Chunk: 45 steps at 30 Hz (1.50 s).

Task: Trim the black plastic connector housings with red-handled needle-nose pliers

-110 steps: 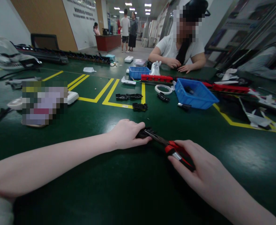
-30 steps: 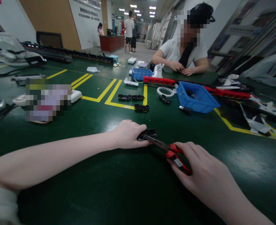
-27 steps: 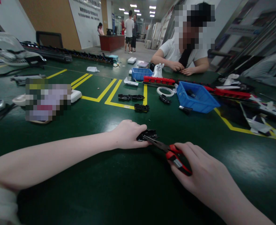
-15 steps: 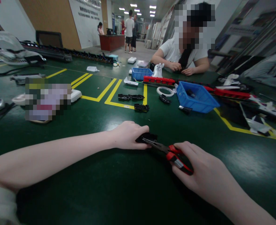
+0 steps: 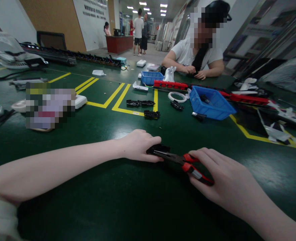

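My left hand is closed on a small black part, pinched between thumb and fingers a little above the green table. Most of the part is hidden, so its kind does not show. Wrapped around the red-handled long-nose pliers is my right hand. The jaws of the pliers point left and meet the black part; whether they grip it I cannot tell. The red handles are spread somewhat apart.
Beyond my hands lie black parts by yellow tape lines. A blue bin holds black pieces, with a white tape ring beside it. At left stands a phone-like pixelated object. Another person sits opposite.
My right hand and the pliers have shifted slightly right, and the handles have spread wider apart. My left hand with the black part stays nearly in place.
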Motion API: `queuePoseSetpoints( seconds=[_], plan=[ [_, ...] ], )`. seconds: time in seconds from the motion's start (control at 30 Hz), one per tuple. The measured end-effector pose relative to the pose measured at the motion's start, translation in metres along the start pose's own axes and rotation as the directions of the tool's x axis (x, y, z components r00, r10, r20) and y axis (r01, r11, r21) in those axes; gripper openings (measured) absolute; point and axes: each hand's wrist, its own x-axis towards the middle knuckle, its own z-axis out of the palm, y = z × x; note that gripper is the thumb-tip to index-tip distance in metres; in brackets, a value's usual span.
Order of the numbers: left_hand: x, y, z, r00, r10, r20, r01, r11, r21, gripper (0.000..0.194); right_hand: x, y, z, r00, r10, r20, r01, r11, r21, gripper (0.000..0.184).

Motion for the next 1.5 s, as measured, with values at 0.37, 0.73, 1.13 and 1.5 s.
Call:
queuePoseSetpoints(
  seconds=[0.37, 0.73, 1.13, 1.5],
  plan=[
    [0.0, -0.002, 0.001, 1.0, -0.009, 0.0, 0.009, 1.0, -0.006, 0.04, -0.001, 0.009, -0.001, 1.0, -0.006, 0.009, 0.006, 1.0, 0.015, 0.032],
    [-0.001, -0.002, 0.003, 1.0, 0.008, -0.021, -0.007, 1.0, 0.017, 0.04, -0.002, 0.013, 0.002, 0.996, -0.088, -0.022, 0.088, 0.996, -0.02, 0.032],
    [0.001, -0.001, 0.002, 0.999, 0.028, 0.023, -0.03, 0.996, 0.088, 0.041, 0.0, 0.023, 0.005, 0.996, -0.076, 0.048, 0.072, 0.995, 0.071, 0.03],
    [0.0, -0.004, 0.004, 0.999, 0.039, 0.001, -0.039, 0.998, 0.048, 0.04, 0.0, 0.02, 0.017, 0.996, -0.069, 0.064, 0.059, 0.988, 0.143, 0.032]
  ],
)
